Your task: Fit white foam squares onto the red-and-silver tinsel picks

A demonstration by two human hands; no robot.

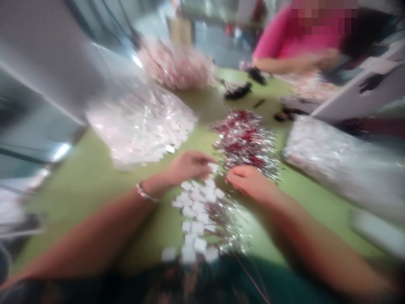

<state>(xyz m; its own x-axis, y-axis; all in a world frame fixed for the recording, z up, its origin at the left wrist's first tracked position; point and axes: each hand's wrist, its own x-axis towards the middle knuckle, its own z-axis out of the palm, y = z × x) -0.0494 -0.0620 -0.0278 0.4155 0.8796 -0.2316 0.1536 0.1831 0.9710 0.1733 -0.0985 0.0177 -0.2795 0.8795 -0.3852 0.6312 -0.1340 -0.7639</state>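
Observation:
My left hand (193,165), with a bracelet at the wrist, is closed at its fingertips beside a small white tag (213,167); blur hides whether it grips the tag. My right hand (245,179) has its thumb and fingers pinched together, and whatever is between them is too small to make out. Under and in front of both hands lie several white tags (198,207) with thin silvery and reddish strands (224,219) running to the right. Just beyond my right hand is a pile of shiny silver and red pieces (247,139).
A clear bag of white pieces (142,126) lies left on the green table (126,185). Pink bundles (177,65) and dark-tipped bundles (237,90) are farther back. A filled plastic bag (338,156) lies right. A person in pink (281,40) works across the table.

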